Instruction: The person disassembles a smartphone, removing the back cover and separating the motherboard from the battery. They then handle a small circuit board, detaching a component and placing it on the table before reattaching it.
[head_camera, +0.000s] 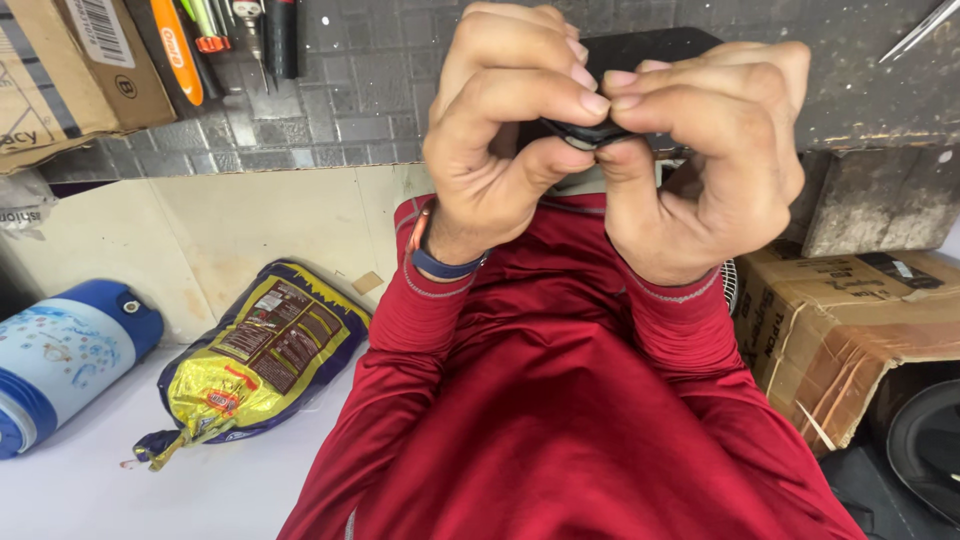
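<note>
The small black object (590, 132) pinched between the left hand (500, 140) and right hand (715, 160) looks like smooth, slightly glossy plastic. The red sleeves (560, 400) are thin, sheeny knit cloth. At nine o'clock the yellow-and-purple bag (255, 360) is crinkled glossy foil, and the blue-and-white jug (65, 355) is smooth plastic. At four o'clock the carton (850, 320) is matt, scuffed cardboard. The bench top (340, 90) at twelve o'clock looks rough and gritty.

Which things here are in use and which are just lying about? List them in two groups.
In use:
left hand
right hand
small black part pinched between both hands

Lying about:
yellow and purple bag
blue and white jug
cardboard box
screwdrivers
</note>
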